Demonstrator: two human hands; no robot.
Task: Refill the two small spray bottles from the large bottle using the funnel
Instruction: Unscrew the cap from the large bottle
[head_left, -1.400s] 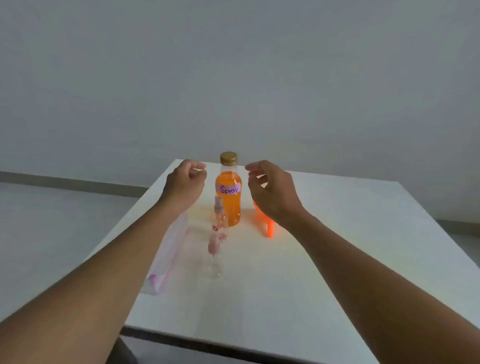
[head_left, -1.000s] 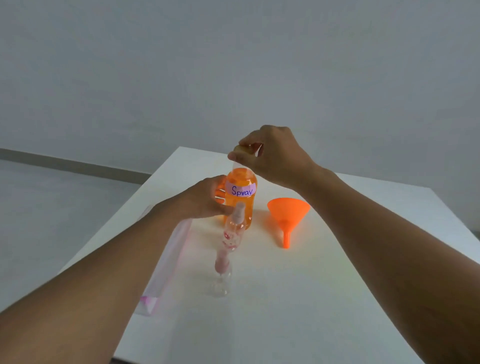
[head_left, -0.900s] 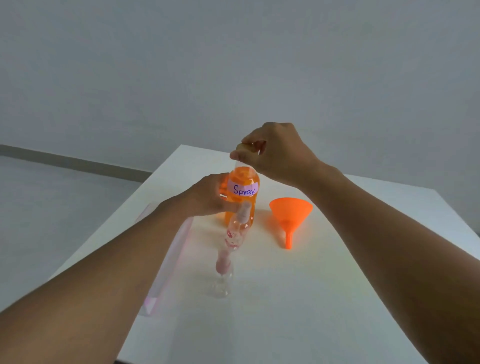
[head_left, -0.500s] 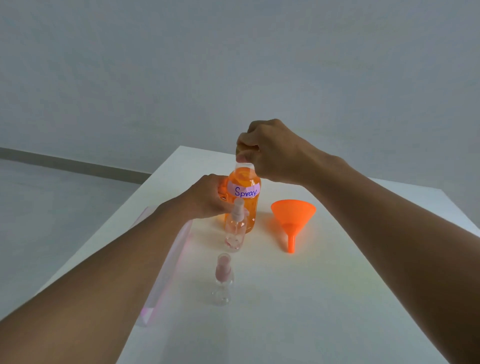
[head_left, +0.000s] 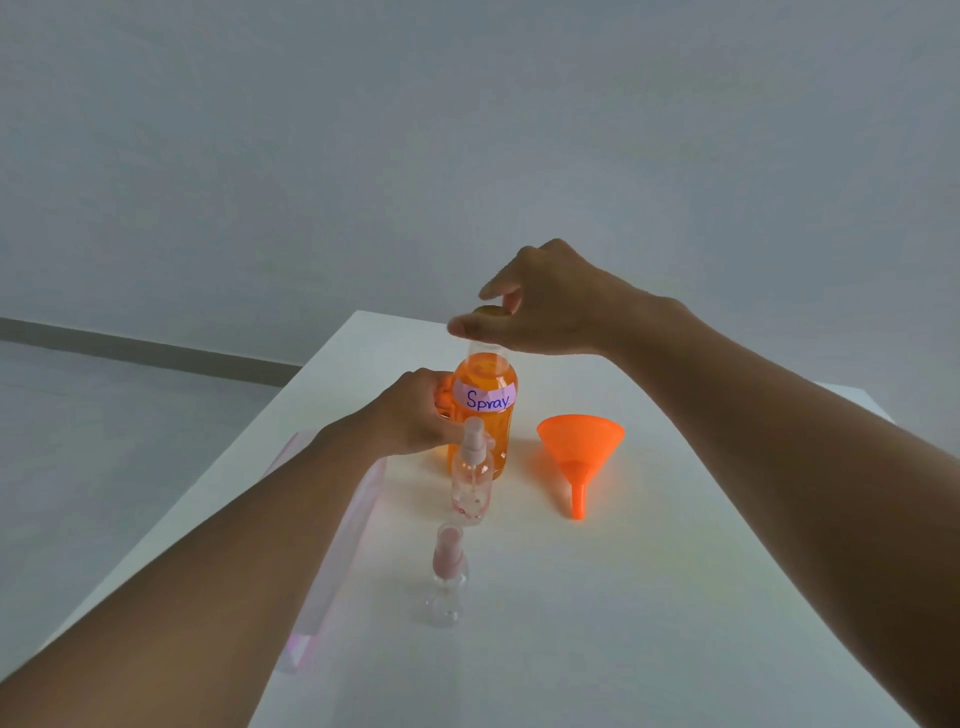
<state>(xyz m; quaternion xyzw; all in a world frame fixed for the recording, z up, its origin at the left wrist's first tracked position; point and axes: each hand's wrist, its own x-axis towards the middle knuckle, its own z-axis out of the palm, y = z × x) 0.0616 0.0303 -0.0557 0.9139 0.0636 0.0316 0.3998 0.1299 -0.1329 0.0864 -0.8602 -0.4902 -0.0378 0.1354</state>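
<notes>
The large bottle (head_left: 480, 415) stands upright near the far part of the white table (head_left: 649, 597), almost full of orange liquid and with a label that reads "Spray". The left hand (head_left: 415, 415) is wrapped around its body from the left side, and the right hand (head_left: 535, 312) pinches the cap (head_left: 488, 312) on top between thumb and fingers, probably to unscrew it. So full, the bottle is likely rather heavy, and its thin clear plastic wall may give under a strong squeeze; I would hold it at the middle, on the label, firmly but without pressing liquid out once it is open. The two small spray bottles stand in front of it: the nearer spray bottle (head_left: 448, 582) and the farther spray bottle (head_left: 471, 483), both looking nearly empty, so light and easy to knock over. It is better to take them low on the body. The orange funnel (head_left: 579, 457) is just to the right, stiff and light, its spout toward the person.
</notes>
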